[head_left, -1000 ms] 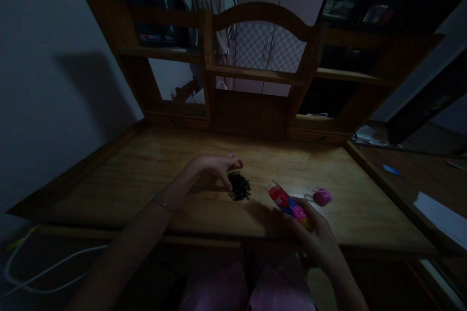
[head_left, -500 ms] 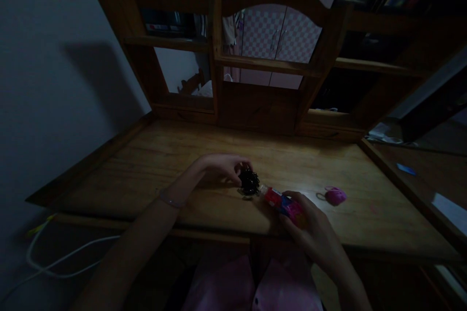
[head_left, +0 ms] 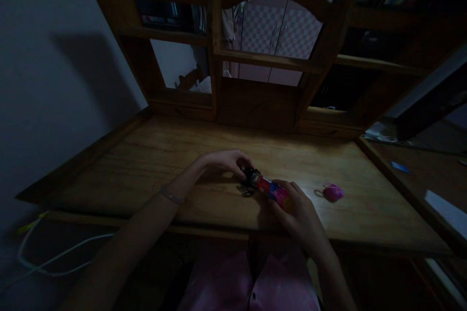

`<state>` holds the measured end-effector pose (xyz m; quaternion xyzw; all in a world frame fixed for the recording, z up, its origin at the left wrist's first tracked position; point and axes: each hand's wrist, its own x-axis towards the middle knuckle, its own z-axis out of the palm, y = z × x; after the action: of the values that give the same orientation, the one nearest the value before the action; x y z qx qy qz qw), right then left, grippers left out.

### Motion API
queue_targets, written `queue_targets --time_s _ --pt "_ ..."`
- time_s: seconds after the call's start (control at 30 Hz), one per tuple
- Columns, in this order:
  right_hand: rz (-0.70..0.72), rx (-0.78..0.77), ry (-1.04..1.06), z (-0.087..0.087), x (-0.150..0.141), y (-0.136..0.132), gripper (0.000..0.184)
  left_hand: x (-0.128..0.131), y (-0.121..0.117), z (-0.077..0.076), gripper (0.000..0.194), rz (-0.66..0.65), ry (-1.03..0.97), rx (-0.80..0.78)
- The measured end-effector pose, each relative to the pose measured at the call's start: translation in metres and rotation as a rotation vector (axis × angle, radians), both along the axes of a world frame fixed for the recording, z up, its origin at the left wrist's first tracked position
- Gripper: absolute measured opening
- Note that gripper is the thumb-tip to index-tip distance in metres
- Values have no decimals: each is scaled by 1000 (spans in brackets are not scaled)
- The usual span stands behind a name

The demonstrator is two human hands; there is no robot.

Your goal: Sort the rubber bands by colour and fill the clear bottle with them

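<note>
My left hand [head_left: 233, 161] reaches in from the left, thumb and fingers closed on a small dark bundle with a loopy, spiky outline [head_left: 249, 173]; its kind is unclear in the dim light. In my right hand [head_left: 294, 206] is a slim red, blue and pink bottle-like container [head_left: 268, 187], tilted, its narrow end pointing up and left. That end meets or overlaps the dark bundle; whether it goes inside cannot be made out. Just below the bundle, small brownish loops [head_left: 245, 190] lie on the wooden desk [head_left: 175, 150].
A pink pouch-like item with a cord [head_left: 333, 192] lies right of my right hand. A wooden shelf unit [head_left: 255, 102] rises along the desk's back. On the right side surface are a blue card [head_left: 400, 166] and white paper [head_left: 447, 211]. A white cable [head_left: 54, 272] hangs at the lower left.
My right hand has moved left and slightly up, bringing the container's narrow end against the dark bundle. Less of the bundle shows now. My left hand stays nearly in place.
</note>
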<state>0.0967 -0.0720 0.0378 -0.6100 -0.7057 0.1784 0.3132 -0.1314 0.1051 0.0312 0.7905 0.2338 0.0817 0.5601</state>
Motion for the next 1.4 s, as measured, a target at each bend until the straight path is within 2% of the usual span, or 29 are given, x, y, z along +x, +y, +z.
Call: queue_targets --time_s 0.2,0.4,0.67,0.87,1.03,1.2,1.4 --pt "19 16 22 -3 1 2 38 1 -1 -4 33 125 -43 -87" --pt "0 29 86 -8 1 3 34 5 -6 1 28 233 -65 -150" --pt "-40 29 192 -14 4 4 33 -1 -20 13 35 220 -167 -374" --pt "-26 23 257 -16 4 5 35 4 -18 18 29 284 -161 -242" --pt "-31 8 279 -17 5 5 37 11 -17 13 22 295 -168 -173" --pt "-44 6 288 -18 6 4 36 17 -14 7 14 295 -233 -14" --pt "-42 9 317 -20 6 4 38 25 -15 6 20 369 -250 -61"
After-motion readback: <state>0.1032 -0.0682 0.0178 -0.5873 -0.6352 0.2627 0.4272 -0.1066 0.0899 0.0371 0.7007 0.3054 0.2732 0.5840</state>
